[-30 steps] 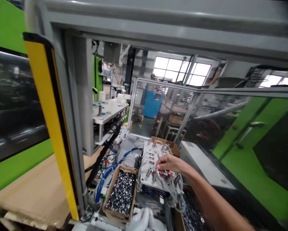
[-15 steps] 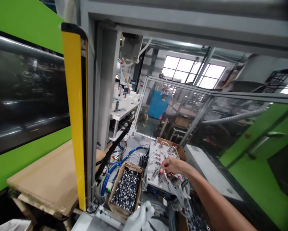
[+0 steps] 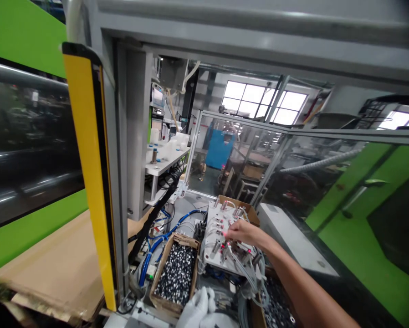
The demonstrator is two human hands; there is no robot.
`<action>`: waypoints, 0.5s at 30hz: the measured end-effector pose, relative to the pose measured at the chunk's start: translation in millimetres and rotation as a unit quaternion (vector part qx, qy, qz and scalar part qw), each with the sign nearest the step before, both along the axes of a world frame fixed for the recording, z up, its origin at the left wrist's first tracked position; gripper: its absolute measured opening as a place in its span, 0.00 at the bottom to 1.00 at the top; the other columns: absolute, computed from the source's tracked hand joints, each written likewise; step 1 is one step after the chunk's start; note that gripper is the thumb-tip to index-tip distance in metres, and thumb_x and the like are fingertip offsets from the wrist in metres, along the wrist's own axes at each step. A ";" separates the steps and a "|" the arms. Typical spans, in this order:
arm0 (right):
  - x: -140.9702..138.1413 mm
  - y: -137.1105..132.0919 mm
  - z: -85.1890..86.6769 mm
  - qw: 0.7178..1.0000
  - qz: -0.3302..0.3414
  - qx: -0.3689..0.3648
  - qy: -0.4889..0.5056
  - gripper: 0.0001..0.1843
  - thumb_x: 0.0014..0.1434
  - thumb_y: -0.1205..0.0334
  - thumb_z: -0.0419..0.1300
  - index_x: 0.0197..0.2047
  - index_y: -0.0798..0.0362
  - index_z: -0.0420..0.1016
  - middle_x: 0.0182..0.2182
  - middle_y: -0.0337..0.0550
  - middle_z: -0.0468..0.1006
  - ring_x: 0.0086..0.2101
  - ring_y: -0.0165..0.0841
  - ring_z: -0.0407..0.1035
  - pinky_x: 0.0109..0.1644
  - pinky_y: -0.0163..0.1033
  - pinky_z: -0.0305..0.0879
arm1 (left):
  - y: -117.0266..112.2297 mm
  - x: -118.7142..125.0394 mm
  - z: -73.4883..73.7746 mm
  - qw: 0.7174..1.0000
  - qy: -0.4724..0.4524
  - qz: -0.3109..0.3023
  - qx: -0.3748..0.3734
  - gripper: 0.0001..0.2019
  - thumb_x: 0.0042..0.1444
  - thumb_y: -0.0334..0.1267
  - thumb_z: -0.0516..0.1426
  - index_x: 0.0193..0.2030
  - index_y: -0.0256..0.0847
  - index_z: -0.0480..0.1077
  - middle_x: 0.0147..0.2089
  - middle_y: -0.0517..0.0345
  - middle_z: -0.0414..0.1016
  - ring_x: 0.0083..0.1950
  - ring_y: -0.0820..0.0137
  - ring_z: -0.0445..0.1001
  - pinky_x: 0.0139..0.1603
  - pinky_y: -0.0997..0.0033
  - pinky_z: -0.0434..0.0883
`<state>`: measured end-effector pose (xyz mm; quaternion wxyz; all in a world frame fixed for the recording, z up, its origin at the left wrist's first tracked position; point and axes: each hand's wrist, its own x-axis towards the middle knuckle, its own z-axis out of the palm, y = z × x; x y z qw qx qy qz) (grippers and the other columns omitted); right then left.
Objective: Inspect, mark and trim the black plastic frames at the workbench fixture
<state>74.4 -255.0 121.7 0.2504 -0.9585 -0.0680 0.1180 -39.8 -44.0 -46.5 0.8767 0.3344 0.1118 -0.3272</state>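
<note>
My right hand (image 3: 242, 232), bare, reaches over a white fixture plate (image 3: 210, 246) fitted with metal pins, thin tubes and small red lights. Its thumb and fingers are pinched together close to the pins in the middle of the plate; whatever is between them is too small to make out. My left hand (image 3: 199, 306), in a white glove, is low in the view just in front of a cardboard box (image 3: 166, 304) of small black and shiny parts (image 3: 177, 271). The gloved fingers are closed together, and their contents cannot be seen.
A second box of dark ring-like parts (image 3: 278, 305) lies under my right forearm. Blue hoses (image 3: 153, 250) run left of the plate. A yellow upright guard (image 3: 88, 173) and grey frame stand at the left. Clear panels (image 3: 237, 155) close off the back.
My right hand has shifted slightly farther back over the plate. The gloved left fingers have turned and closed up, and a small dark piece seen at their tips is out of sight. The view has swung right.
</note>
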 end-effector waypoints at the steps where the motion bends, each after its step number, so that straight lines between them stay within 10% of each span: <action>1: -10.9 1.8 8.1 0.999 -0.013 0.003 -0.039 0.21 0.61 0.51 0.55 0.31 0.59 0.80 0.23 0.42 0.73 0.26 0.31 0.64 0.30 0.35 0.56 | -1.2 1.5 4.1 1.000 -0.013 -0.004 0.003 0.22 0.47 0.54 0.66 0.32 0.33 0.69 0.21 0.65 0.64 0.20 0.87 0.59 0.23 0.87 0.56; 8: -112.1 47.7 17.0 0.993 0.087 0.042 -0.061 0.07 0.57 0.57 0.66 0.40 0.42 0.83 0.40 0.38 0.80 0.44 0.36 0.70 0.49 0.37 0.60 | -23.8 12.3 31.7 0.998 -0.027 0.002 -0.055 0.20 0.43 0.49 0.69 0.29 0.35 0.69 0.24 0.62 0.67 0.21 0.87 0.59 0.24 0.87 0.57; 15: -114.1 46.1 4.5 0.996 0.066 0.027 -0.056 0.05 0.53 0.59 0.69 0.36 0.45 0.84 0.36 0.38 0.81 0.41 0.34 0.72 0.45 0.35 0.58 | -31.1 4.2 41.3 0.999 -0.005 -0.018 -0.047 0.13 0.58 0.44 0.61 0.35 0.33 0.70 0.23 0.66 0.63 0.22 0.86 0.58 0.23 0.85 0.59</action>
